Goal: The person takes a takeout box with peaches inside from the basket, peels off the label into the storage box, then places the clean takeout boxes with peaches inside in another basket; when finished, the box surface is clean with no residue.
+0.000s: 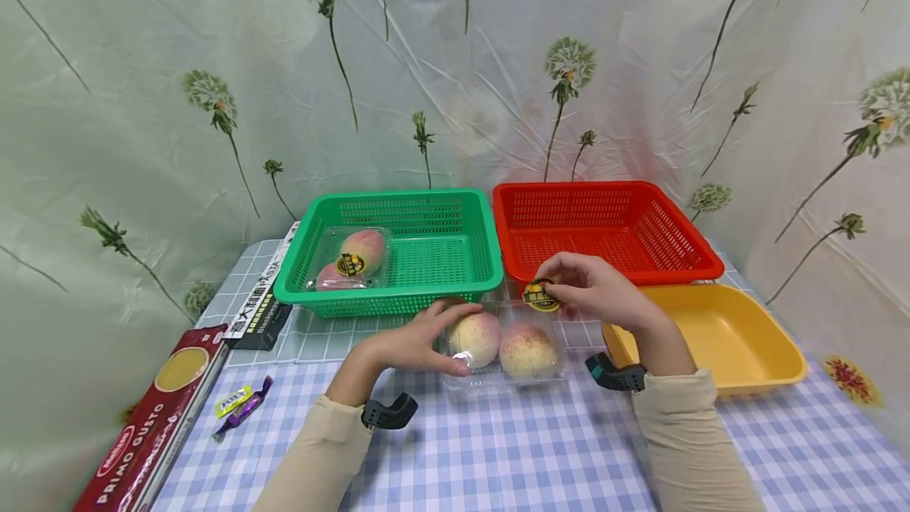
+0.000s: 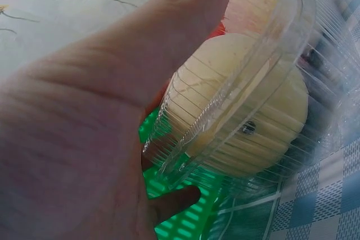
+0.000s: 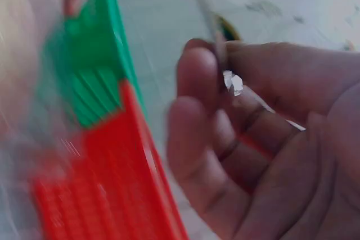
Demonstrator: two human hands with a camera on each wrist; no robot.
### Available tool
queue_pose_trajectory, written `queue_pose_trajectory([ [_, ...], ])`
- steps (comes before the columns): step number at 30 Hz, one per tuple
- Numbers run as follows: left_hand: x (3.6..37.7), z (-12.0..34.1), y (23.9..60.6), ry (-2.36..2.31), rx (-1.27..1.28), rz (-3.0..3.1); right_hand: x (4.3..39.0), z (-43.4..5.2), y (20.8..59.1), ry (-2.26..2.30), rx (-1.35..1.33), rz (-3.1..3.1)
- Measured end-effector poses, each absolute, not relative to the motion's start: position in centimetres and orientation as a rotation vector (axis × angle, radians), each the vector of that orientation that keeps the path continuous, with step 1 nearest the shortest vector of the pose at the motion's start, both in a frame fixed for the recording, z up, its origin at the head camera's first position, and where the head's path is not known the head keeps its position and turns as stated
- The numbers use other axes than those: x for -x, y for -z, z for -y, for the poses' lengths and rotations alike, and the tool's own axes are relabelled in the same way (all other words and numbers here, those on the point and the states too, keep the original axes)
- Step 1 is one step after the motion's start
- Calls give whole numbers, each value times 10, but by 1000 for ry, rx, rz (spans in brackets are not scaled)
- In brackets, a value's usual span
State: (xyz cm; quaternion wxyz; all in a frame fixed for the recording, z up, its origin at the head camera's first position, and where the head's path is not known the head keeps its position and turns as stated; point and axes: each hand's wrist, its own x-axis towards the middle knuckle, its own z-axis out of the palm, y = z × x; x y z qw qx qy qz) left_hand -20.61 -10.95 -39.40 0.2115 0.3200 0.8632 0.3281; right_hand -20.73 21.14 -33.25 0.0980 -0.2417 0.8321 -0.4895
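Plainly, the right hand [image 1: 601, 289] pinches a sticker [image 1: 542, 296] (the left hand [image 1: 419, 340] grips a container [image 1: 506, 384]).

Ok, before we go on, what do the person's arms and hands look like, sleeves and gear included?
The left hand and right hand are bare, without gloves. Both arms wear plain beige long sleeves: left sleeve, right sleeve. At each wrist is a dark strap, the left strap and the right strap, the right one with a small teal patch.

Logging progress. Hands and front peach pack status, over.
Left hand grips clear plastic peach pack. Right hand pinches round black-and-gold sticker. Two peaches inside; nothing visibly blocking.
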Motion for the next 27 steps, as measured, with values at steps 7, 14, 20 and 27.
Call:
queue_pose_trajectory([
  [7,207,110,395,-915,-892,-2392,205,-256,327,1260,612,-2638],
  [14,207,110,395,-940,-895,-2384,203,-292,330,1087,503,-2696],
  [20,207,109,396,-980,-881,-2377,201,-316,336,1038,378,-2634],
  [27,209,108,395,-1075,-889,-2424,207,-326,351,1018,263,-2503],
])
